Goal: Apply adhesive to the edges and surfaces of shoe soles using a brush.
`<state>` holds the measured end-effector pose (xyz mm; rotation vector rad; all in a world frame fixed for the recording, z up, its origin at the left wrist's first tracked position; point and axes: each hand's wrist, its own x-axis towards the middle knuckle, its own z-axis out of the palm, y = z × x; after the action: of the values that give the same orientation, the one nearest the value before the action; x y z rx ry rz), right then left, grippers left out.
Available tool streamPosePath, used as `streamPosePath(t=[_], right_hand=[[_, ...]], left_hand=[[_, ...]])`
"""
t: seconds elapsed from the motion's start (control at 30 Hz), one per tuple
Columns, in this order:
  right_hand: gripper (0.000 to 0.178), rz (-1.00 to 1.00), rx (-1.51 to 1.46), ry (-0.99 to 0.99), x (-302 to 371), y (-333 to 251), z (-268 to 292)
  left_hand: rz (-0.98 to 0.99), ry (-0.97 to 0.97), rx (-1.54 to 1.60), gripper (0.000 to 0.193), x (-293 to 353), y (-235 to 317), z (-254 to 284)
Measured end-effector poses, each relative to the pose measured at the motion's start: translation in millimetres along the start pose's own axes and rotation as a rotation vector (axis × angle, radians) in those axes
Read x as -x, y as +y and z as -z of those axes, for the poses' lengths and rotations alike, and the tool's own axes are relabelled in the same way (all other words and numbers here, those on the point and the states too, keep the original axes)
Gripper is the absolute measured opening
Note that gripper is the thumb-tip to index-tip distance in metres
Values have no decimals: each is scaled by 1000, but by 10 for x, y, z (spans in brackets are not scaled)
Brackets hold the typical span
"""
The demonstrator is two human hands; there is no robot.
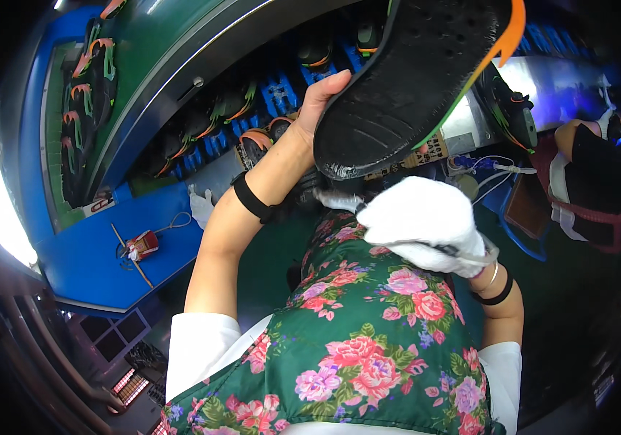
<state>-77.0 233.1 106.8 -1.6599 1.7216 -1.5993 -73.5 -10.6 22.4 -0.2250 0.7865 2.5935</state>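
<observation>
- Gripping a black shoe (412, 87) by one edge with the bare left hand (318, 101), sole turned toward the camera.
- Raised at top centre, in front of blue racks (278, 94) bearing more shoes.
- Closing the white-gloved right hand (421, 225) around a slim tool (339, 200), near the sole's lower end; too blurred to tell the kind.
- Showing, farther left, a blue counter (86, 272) with a red-and-white object (143, 246) and looped cord on top.
</observation>
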Motion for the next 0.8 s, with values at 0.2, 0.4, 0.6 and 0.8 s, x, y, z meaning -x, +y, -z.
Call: streamPosePath(t=[0.2,0.4,0.6,0.8], right_hand=[[29,48,275,-58,36,3,119],[22,20,0,21,-47,-10,96],[19,-88,-105,118,-52,67,61],[11,-334,-305,259,26,126,129]], left_hand=[[168,-206,315,49,53,169,-128],[207,-169,257,45,67,217,-137],[167,-121,320,46,37,168,-90],[96,62,256,53,7,66,-171]])
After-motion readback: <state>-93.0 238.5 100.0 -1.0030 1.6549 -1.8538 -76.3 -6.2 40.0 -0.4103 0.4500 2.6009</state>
